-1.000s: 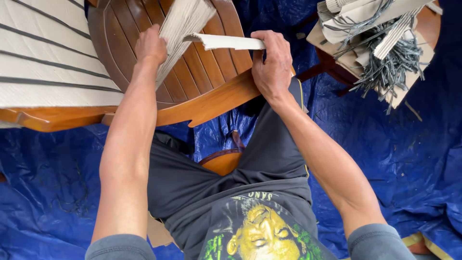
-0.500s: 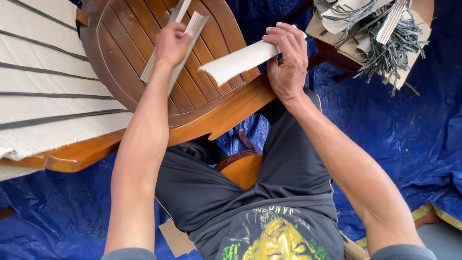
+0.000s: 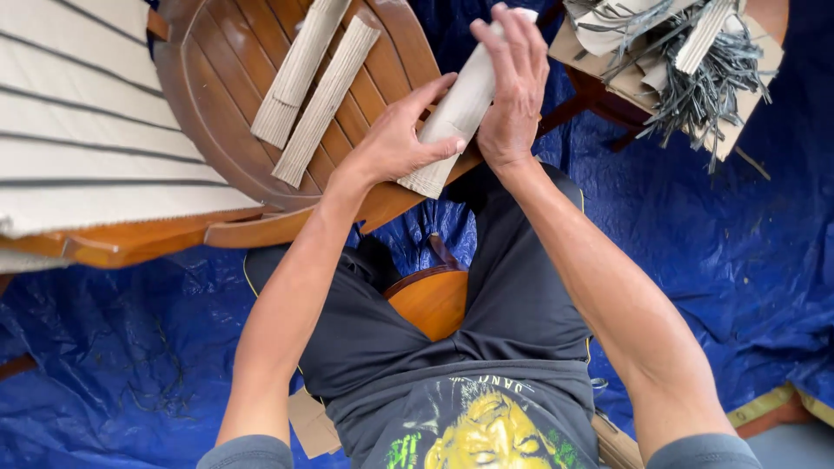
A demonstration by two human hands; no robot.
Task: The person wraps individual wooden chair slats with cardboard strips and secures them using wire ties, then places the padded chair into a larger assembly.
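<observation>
1. Head view: a pale, ribbed cardboard strip rolled into a tube (image 3: pixel 459 117) is held up by both hands, over the edge of the round brown wooden slat table (image 3: pixel 217 69).
2. L hand (image 3: pixel 395 143) is wrapped round the lower part of the tube, w/ fingers curled on it & thumb on top.
3. R hand (image 3: pixel 511 87) is pressed on the upper part of the tube, w/ fingers laid flat along it, gripping it.
4. Two more flat ribbed cardboard strips (image 3: pixel 314 87) are seen lying side by side on the table, just beside the L hand, not touched.
5. A big white striped cardboard sheet (image 3: pixel 78 139) is laid over the table's left side.
6. A pile of grey thin cardboard offcuts (image 3: pixel 695 69) is seen at top right on a small wooden stool (image 3: pixel 599 91), near the R hand but apart.
7. A blue plastic sheet (image 3: pixel 712 260) is spread on the floor under it all.
8. Dark shorts & a printed dark shirt are worn by the seated person.
</observation>
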